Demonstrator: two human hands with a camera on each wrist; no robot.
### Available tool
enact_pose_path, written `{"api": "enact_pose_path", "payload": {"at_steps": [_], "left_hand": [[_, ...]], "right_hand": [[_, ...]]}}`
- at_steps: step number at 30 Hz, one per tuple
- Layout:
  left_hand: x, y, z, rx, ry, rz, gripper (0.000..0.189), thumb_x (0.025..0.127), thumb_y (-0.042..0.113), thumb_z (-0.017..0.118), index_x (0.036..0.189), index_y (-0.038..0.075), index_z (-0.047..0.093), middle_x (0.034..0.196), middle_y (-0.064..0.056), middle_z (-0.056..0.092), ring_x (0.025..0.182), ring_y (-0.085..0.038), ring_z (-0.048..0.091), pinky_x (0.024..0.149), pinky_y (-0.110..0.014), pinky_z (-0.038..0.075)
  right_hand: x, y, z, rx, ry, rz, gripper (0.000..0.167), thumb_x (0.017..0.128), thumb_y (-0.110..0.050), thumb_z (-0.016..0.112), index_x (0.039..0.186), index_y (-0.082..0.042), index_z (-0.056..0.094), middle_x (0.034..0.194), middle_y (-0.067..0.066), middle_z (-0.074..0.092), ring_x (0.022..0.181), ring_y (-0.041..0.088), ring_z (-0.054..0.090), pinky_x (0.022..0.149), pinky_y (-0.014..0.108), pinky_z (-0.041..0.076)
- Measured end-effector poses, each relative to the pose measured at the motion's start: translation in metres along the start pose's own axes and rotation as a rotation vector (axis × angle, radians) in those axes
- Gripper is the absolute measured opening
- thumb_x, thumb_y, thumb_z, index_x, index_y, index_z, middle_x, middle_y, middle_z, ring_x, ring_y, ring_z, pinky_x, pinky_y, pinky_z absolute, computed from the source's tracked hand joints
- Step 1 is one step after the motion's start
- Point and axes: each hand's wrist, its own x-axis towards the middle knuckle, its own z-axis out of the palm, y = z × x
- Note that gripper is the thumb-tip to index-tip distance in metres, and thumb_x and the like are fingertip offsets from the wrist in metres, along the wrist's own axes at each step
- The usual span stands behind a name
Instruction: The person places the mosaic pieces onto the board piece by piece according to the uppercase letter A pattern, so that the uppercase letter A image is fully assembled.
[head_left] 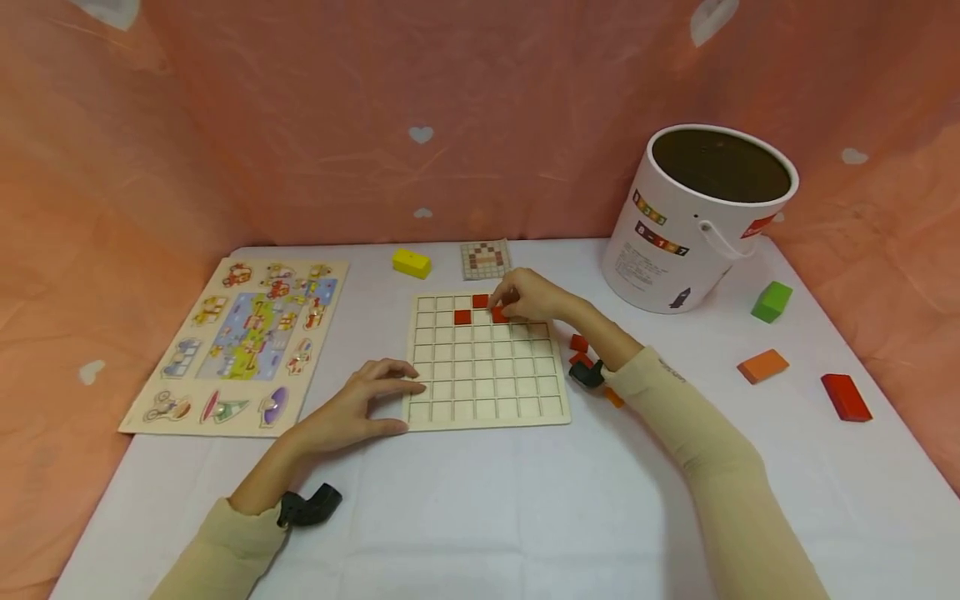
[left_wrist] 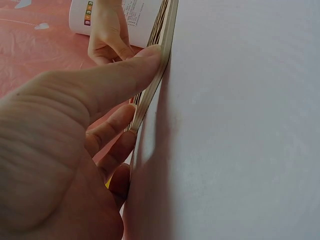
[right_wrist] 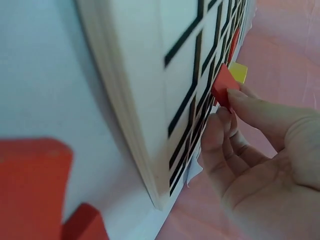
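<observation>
Right wrist view alone shows right hand (right_wrist: 270, 150) seemingly pinching tilted red tile (right_wrist: 224, 86); left hand (head_left: 351, 408) relaxed.

Head: from high, six o'clock, facing twelve. Left wrist: close, facing two; right: close, facing ten. Shared: grid board (head_left: 483, 372).

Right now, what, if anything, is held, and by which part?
The right hand pinches a red square tile by one edge. The left hand only touches the left edge of the wooden grid board.
</observation>
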Motion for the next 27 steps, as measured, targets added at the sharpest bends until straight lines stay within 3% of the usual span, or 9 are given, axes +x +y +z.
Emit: {"api": "enact_pose_path", "payload": {"at_steps": [13,19,27], "left_hand": [[0.001,-0.002,0.001,-0.005,0.002,-0.002,0.048,0.083,0.017,0.082,0.128,0.014,0.067,0.139,-0.004,0.049,0.132,-0.029,0.036,0.106,-0.057,0.021],[0.003,0.000,0.000,0.002,-0.004,0.005,0.048,0.082,0.016,0.082,0.128,0.013,0.067,0.139,-0.004,0.049,0.132,-0.028,0.036,0.107,-0.058,0.021],[0.001,0.001,0.000,0.006,0.000,0.004,0.048,0.081,0.014,0.083,0.127,0.011,0.068,0.139,-0.005,0.049,0.131,-0.028,0.036,0.106,-0.056,0.023]], "right_hand": [[-0.016,0.010,-0.009,-0.011,0.030,-0.056,0.018,0.090,0.005,0.065,0.107,0.006,0.072,0.098,0.015,0.066,0.091,0.028,0.060,0.082,0.038,0.050],[-0.045,0.021,-0.027,0.085,0.028,-0.065,0.025,0.091,0.004,0.066,0.115,0.009,0.068,0.105,0.020,0.068,0.094,0.030,0.060,0.085,0.039,0.051],[-0.093,0.041,-0.037,0.126,-0.075,0.048,0.036,0.089,0.002,0.068,0.125,0.004,0.064,0.122,0.017,0.064,0.111,0.032,0.056,0.098,0.045,0.047]]}}
